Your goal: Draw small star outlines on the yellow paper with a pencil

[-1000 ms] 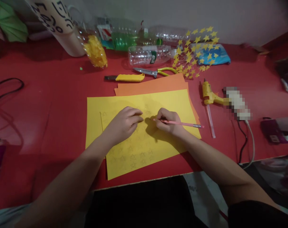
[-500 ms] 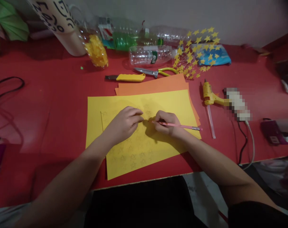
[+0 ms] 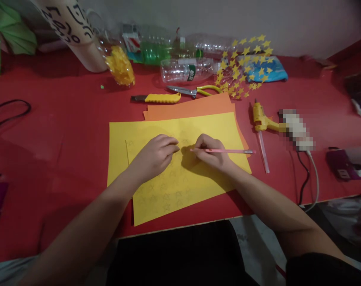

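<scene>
A pink pencil [image 3: 228,151] is gripped in my right hand [image 3: 211,151], its tip at the yellow paper [image 3: 216,123] and its eraser end pointing right. My left hand [image 3: 158,155] rests on the same paper to the left, fingers extended and slightly bent, holding nothing. Rows of small pencilled stars [image 3: 166,196] show on the paper below and around my left hand; some are hidden under it. Orange paper [image 3: 192,107] sticks out from beneath the yellow sheets.
Beyond the paper lie a yellow box cutter [image 3: 162,98] and yellow-handled scissors [image 3: 195,91]. Plastic bottles [image 3: 177,71] and cut-out yellow stars [image 3: 236,73] are farther back. A glue gun [image 3: 260,119] is at right on the red table [image 3: 73,151].
My right hand has shifted slightly, and the pencil's eraser end has swung up, so the pencil lies nearly level. My left hand has stayed almost still.
</scene>
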`<control>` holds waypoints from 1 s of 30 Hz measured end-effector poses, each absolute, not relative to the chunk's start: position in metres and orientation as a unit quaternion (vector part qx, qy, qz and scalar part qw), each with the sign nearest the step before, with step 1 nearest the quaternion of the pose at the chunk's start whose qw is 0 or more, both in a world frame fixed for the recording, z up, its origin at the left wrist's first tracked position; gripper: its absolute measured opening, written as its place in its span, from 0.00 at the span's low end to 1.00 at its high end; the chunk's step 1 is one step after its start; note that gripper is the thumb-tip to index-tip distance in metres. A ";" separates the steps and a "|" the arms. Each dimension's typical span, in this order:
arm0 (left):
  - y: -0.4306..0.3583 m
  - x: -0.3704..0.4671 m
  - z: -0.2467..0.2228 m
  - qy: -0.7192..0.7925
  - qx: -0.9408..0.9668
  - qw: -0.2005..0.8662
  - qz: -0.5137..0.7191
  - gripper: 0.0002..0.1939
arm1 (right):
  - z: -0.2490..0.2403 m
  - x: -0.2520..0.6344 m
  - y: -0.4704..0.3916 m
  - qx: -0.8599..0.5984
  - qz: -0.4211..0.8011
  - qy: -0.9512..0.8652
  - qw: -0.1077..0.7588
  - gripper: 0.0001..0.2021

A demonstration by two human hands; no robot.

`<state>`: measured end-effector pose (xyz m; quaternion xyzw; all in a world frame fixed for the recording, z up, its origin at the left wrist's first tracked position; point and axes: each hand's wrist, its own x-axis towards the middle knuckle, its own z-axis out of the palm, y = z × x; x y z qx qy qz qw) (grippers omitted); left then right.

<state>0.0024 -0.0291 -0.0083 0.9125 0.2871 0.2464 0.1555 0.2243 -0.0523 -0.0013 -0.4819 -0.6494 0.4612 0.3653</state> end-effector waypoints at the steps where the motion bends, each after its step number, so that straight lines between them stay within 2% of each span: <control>1: -0.029 0.003 -0.008 0.287 0.913 0.152 0.247 0.14 | 0.000 0.225 -0.051 -0.487 0.474 -0.625 0.384 0.08; 4: -0.028 0.002 -0.009 0.284 0.917 0.135 0.245 0.13 | 0.004 0.229 -0.048 -0.513 0.508 -0.556 0.412 0.11; 6: -0.027 0.001 -0.010 0.283 0.920 0.126 0.241 0.14 | 0.004 0.232 -0.048 -0.522 0.511 -0.547 0.408 0.08; 16: -0.025 -0.004 -0.012 0.317 0.907 0.130 0.244 0.13 | 0.006 0.232 -0.055 -0.471 0.493 -0.645 0.344 0.01; 30: -0.022 -0.003 -0.015 0.308 0.901 0.161 0.260 0.15 | -0.002 0.226 -0.052 -0.491 0.473 -0.655 0.327 0.06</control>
